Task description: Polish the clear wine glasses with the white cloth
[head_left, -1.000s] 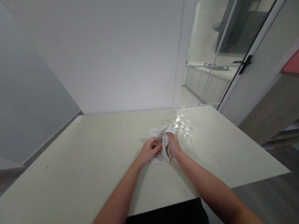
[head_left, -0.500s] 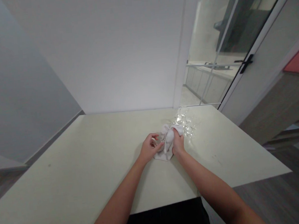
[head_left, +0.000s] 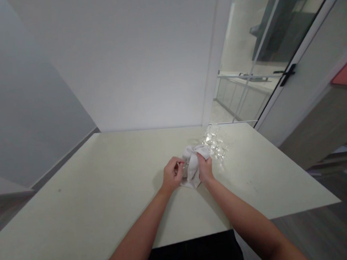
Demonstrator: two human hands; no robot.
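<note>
My right hand (head_left: pixel 205 168) grips a bunched white cloth (head_left: pixel 193 166), thumb on top of the folds. Between cloth and fingers shows part of a clear drinking glass (head_left: pixel 185 167), mostly covered, so its full shape is hidden. At its left end my left hand (head_left: pixel 172 173) is closed in a pinch on it, thumb and fingertips close together. Just beyond the cloth, to the right, several clear glass pieces (head_left: pixel 214 143) lie in a shiny cluster; their outlines blend together.
The pale table (head_left: pixel 107 198) meets a white wall panel (head_left: pixel 145 68) at its far edge. A glazed door with a black handle (head_left: pixel 288 75) stands at the right. Beyond the right side is a wooden shelf unit (head_left: pixel 318 127).
My left fingers have drawn together from a wider curl around the glass. The cloth has shifted slightly left with my right hand, and its folds lie differently.
</note>
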